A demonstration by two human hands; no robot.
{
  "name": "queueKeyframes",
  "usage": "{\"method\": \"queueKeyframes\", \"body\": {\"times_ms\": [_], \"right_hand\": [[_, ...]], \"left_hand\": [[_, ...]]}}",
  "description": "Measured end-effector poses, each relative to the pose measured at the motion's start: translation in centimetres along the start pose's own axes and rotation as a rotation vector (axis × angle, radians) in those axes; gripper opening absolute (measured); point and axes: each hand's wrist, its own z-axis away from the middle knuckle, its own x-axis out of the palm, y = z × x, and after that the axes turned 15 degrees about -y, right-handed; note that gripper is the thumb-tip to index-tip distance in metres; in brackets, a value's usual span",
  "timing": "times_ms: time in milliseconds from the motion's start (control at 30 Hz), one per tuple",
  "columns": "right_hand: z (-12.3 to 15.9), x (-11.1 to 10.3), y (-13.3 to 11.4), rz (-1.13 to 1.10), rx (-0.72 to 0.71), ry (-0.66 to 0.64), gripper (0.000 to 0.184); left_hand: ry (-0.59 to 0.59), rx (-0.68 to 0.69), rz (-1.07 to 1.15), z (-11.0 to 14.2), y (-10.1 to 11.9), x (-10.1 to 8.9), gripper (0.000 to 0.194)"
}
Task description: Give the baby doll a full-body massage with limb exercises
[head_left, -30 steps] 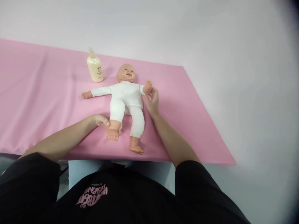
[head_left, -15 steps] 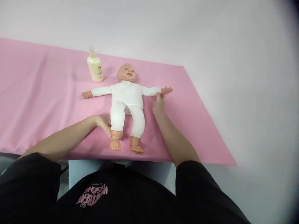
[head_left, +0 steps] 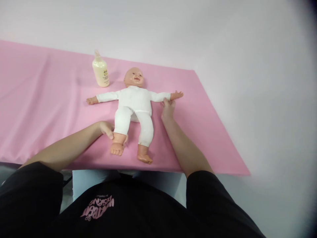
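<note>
A baby doll [head_left: 135,99] lies on its back with its arms stretched out, its body, sleeves and legs white. My left hand [head_left: 107,128] is closed round the ankle of the doll's leg on the left, with fingertips showing on the far side of that ankle. The doll's foot there is tilted outward. Beside the doll's arm on the right is my right hand [head_left: 168,108], its fingers curled at the lower edge of the sleeve near the wrist. Whether those fingers pinch anything is unclear.
A cream pump bottle [head_left: 101,71] stands upright behind the doll's arm on the left. A pink cloth [head_left: 198,132] covers the table, with creases at the left. The table's front edge runs close to the doll's feet.
My left hand has shifted the doll's leg to the left and slightly away from me, turning its foot outward. My right hand has barely moved.
</note>
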Motion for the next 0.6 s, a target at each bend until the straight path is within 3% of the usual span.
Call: {"method": "queueKeyframes", "body": {"times_ms": [67,100,167,233,300,467,600], "right_hand": [[0.1,0.0,-0.1,-0.016,0.028,0.025,0.076],[0.2,0.1,-0.2,-0.031,0.050,0.049,0.075],[0.3,0.2,-0.5,-0.044,0.076,0.076,0.075],[0.3,0.2,-0.7,-0.023,0.059,0.058,0.074],[0.2,0.2,-0.9,0.014,0.018,0.022,0.074],[0.0,0.3,-1.0,0.063,-0.076,-0.001,0.076],[0.0,0.6,-1.1,0.007,-0.059,-0.003,0.076]], "left_hand": [[-0.246,-0.248,-0.131,-0.3,1.0,0.3,0.045],[-0.286,-0.285,-0.179,-0.4,1.5,0.5,0.042],[-0.344,-0.278,-0.260,-0.7,2.3,0.9,0.042],[-0.384,-0.181,-0.304,-0.9,2.4,1.2,0.053],[-0.366,-0.065,-0.307,-1.2,1.9,1.2,0.061],[-0.084,0.068,-0.234,-1.7,1.0,0.6,0.060],[-0.239,0.085,-0.277,-1.7,1.3,0.6,0.064]]}}
